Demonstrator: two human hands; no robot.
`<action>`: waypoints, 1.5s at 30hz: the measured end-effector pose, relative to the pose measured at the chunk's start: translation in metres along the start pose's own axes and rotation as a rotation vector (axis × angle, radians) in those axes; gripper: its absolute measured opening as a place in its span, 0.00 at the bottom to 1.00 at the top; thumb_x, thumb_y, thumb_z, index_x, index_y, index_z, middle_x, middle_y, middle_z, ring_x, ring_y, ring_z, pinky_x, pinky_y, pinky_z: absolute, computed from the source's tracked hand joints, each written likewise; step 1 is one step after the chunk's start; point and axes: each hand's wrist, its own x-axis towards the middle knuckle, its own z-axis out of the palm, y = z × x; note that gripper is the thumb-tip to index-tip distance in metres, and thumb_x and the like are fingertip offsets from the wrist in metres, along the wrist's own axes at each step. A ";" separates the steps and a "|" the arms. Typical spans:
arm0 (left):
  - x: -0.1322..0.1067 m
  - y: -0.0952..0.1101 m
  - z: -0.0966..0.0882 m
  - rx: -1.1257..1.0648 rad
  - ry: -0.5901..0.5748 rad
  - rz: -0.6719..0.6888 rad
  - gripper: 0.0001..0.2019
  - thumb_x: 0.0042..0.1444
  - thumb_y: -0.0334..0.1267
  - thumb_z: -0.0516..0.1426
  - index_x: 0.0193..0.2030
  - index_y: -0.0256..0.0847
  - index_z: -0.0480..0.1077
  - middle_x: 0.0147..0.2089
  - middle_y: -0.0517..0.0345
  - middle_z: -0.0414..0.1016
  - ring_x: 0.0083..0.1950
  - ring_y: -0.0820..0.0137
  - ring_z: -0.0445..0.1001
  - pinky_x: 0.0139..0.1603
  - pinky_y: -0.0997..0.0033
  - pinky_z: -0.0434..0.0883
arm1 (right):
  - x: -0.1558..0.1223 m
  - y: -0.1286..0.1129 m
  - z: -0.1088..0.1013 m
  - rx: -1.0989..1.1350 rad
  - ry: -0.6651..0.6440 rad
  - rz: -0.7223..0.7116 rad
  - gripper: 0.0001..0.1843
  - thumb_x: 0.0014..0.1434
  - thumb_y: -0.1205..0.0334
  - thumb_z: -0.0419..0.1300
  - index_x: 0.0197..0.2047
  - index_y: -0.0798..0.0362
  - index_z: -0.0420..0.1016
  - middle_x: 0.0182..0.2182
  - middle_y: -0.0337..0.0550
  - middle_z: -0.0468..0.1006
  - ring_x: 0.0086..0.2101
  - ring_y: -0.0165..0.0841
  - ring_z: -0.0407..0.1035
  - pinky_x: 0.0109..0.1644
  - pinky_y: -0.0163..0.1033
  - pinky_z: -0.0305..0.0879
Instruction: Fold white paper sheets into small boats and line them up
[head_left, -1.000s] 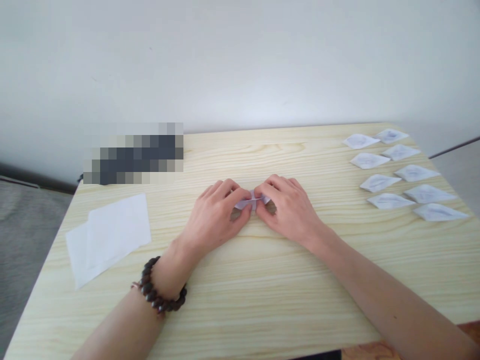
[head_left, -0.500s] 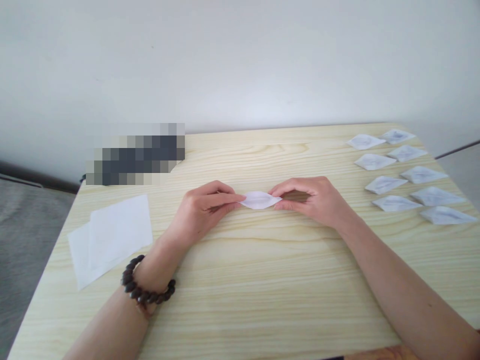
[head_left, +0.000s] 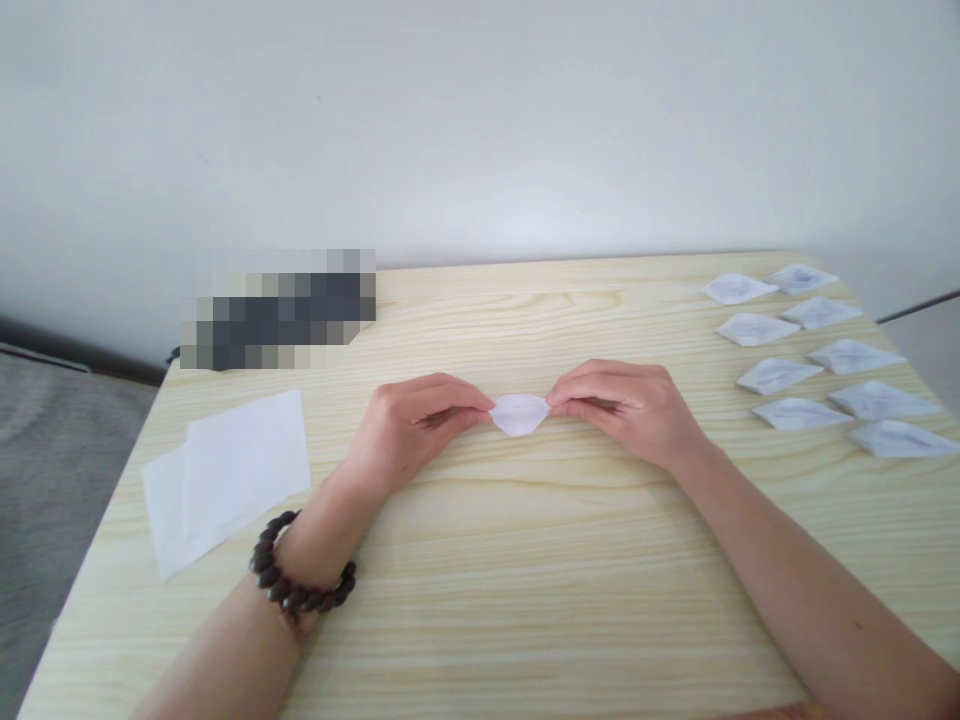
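Observation:
A small folded white paper boat (head_left: 520,415) is held at the middle of the table, its pointed ends between my two hands. My left hand (head_left: 420,425) pinches the left end between thumb and fingers, with a dark bead bracelet on its wrist. On the other side, my right hand (head_left: 619,405) pinches the right end the same way. The fingertips cover both tips of the paper. Its middle bulges toward me.
Two overlapping square sheets of white paper (head_left: 247,455) lie at the left. Several folded paper boats (head_left: 801,413) stand in two columns along the right side. A blurred dark object (head_left: 285,315) is at the back left. A pale wall (head_left: 525,130) borders the wooden table (head_left: 525,600).
My hands have drawn slightly closer together, and the right fingers now close on the paper's tip. The folded paper sits a little lower and bulges more. The view has shifted slightly.

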 end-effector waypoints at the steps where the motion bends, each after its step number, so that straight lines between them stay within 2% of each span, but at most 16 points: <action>1: 0.000 0.000 0.000 -0.010 -0.005 0.013 0.05 0.59 0.35 0.60 0.36 0.41 0.78 0.36 0.57 0.81 0.35 0.72 0.78 0.34 0.76 0.72 | 0.000 -0.001 0.000 -0.014 0.001 -0.019 0.04 0.61 0.70 0.62 0.37 0.54 0.78 0.34 0.43 0.82 0.35 0.29 0.76 0.40 0.32 0.71; 7: 0.000 0.002 -0.002 -0.033 -0.024 0.067 0.06 0.59 0.32 0.59 0.35 0.41 0.79 0.38 0.55 0.82 0.37 0.72 0.79 0.37 0.76 0.74 | 0.000 -0.007 0.000 -0.109 -0.057 -0.076 0.06 0.64 0.69 0.58 0.40 0.54 0.77 0.37 0.44 0.79 0.38 0.30 0.74 0.44 0.34 0.70; 15: 0.000 0.007 -0.002 -0.010 -0.010 0.034 0.06 0.60 0.31 0.58 0.36 0.41 0.78 0.37 0.55 0.81 0.36 0.72 0.78 0.34 0.77 0.73 | 0.000 -0.013 0.004 -0.131 -0.065 0.023 0.03 0.64 0.69 0.57 0.38 0.53 0.70 0.33 0.41 0.78 0.33 0.30 0.73 0.39 0.35 0.68; 20: 0.001 0.006 -0.001 0.029 -0.017 0.084 0.06 0.60 0.31 0.57 0.35 0.39 0.77 0.36 0.55 0.81 0.37 0.72 0.78 0.38 0.76 0.73 | 0.000 -0.015 0.004 -0.138 -0.079 0.008 0.04 0.66 0.67 0.54 0.39 0.51 0.69 0.33 0.40 0.78 0.33 0.29 0.73 0.39 0.34 0.67; 25: 0.003 0.007 0.001 0.070 -0.027 0.034 0.06 0.61 0.33 0.57 0.37 0.40 0.76 0.36 0.57 0.81 0.37 0.72 0.78 0.37 0.77 0.73 | 0.002 -0.015 0.006 -0.149 -0.095 -0.008 0.06 0.67 0.66 0.52 0.39 0.50 0.70 0.33 0.42 0.78 0.34 0.31 0.73 0.39 0.36 0.67; 32: 0.001 0.002 0.000 0.119 0.042 -0.009 0.05 0.60 0.37 0.59 0.39 0.40 0.75 0.38 0.59 0.81 0.38 0.72 0.78 0.40 0.77 0.73 | -0.001 -0.006 0.002 -0.099 -0.027 0.058 0.03 0.63 0.62 0.61 0.41 0.51 0.73 0.35 0.42 0.79 0.35 0.32 0.74 0.41 0.36 0.69; 35: 0.001 -0.004 -0.002 0.161 -0.003 0.043 0.12 0.57 0.43 0.62 0.45 0.39 0.74 0.43 0.55 0.80 0.43 0.68 0.77 0.46 0.71 0.73 | -0.001 -0.002 -0.001 -0.087 -0.007 0.092 0.03 0.62 0.63 0.61 0.37 0.52 0.75 0.32 0.42 0.79 0.33 0.30 0.73 0.38 0.35 0.69; 38: 0.004 -0.012 -0.003 0.283 -0.020 0.101 0.21 0.53 0.48 0.64 0.50 0.38 0.73 0.49 0.48 0.76 0.52 0.61 0.72 0.56 0.60 0.69 | 0.000 0.000 0.000 -0.057 0.035 0.119 0.04 0.62 0.64 0.61 0.37 0.53 0.77 0.32 0.42 0.80 0.32 0.30 0.73 0.36 0.34 0.69; 41: 0.005 -0.016 -0.002 0.347 -0.038 0.095 0.19 0.54 0.47 0.64 0.49 0.39 0.74 0.52 0.46 0.72 0.55 0.58 0.69 0.58 0.55 0.67 | 0.000 0.001 0.004 -0.064 0.062 0.127 0.05 0.63 0.64 0.60 0.38 0.52 0.78 0.34 0.42 0.81 0.35 0.32 0.74 0.39 0.36 0.70; 45: 0.004 -0.014 -0.002 0.383 -0.059 0.081 0.12 0.61 0.43 0.58 0.48 0.40 0.73 0.51 0.48 0.72 0.55 0.60 0.68 0.57 0.55 0.67 | 0.001 -0.001 0.004 -0.123 0.100 0.109 0.06 0.63 0.63 0.60 0.38 0.51 0.79 0.35 0.44 0.81 0.37 0.33 0.73 0.43 0.39 0.70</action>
